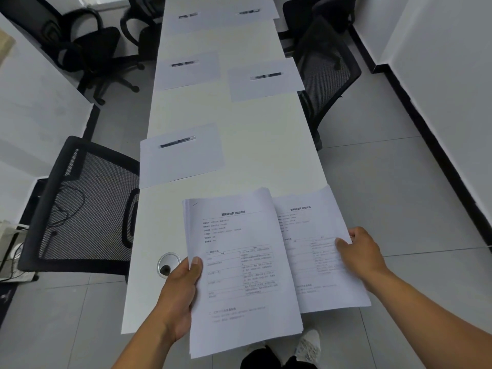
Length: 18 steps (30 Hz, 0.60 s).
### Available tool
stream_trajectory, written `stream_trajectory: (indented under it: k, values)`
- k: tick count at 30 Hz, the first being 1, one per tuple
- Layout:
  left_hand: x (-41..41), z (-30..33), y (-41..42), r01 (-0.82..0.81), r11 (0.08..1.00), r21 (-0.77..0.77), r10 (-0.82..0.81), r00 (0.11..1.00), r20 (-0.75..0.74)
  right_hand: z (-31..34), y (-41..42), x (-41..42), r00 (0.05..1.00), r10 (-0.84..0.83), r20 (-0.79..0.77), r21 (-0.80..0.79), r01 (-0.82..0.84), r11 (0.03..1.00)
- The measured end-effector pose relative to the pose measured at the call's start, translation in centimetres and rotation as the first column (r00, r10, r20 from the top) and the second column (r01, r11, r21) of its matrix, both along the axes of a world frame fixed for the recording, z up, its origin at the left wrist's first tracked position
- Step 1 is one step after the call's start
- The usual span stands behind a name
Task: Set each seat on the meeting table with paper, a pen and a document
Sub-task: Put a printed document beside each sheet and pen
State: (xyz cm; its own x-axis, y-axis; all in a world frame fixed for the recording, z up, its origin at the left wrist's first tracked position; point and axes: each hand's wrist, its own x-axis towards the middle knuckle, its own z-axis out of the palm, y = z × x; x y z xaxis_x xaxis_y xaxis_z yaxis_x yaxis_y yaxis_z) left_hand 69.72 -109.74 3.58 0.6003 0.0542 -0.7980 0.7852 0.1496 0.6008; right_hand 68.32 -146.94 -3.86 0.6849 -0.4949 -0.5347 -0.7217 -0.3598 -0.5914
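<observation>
The left hand grips a stack of printed documents at its left edge, thumb on the top page and fingers underneath. The right hand pinches a single printed document at its right edge, thumb on top. This sheet lies partly under the right side of the stack and extends past the right edge of the table. Both are held above the near end of the long white table.

Blank paper sheets lie on the table, each with a pen on top:
- Near left sheet, with pen.
- Middle left sheet, with pen.
- Middle right sheet, with pen.
- Far left sheet, with pen.
- Far right sheet, with pen.

A round cable grommet sits in the table just left of the left hand. Black mesh office chairs stand along both sides: one near left, one at right, others further back at left. The floor is grey tile.
</observation>
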Motion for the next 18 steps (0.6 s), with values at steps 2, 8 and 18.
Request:
stream_trajectory:
  k: [2, 8, 18]
  values:
    - [0.1, 0.3, -0.1, 0.000, 1.000, -0.011, 0.000, 1.000, 0.005, 0.1, -0.1, -0.1, 1.000, -0.006, -0.002, -0.002, 0.006, 1.000]
    - [0.1, 1.0, -0.1, 0.005, 0.999, -0.045, -0.004, 1.000, 0.019, 1.3, 0.6, -0.1, 0.998, 0.021, -0.054, -0.119, -0.027, 0.992]
    - [0.9, 2.7, 1.2, 0.032, 0.995, -0.093, -0.026, 0.998, 0.060, 6.2, 7.6, 0.3, 0.981, 0.179, 0.074, 0.070, -0.184, 0.980]
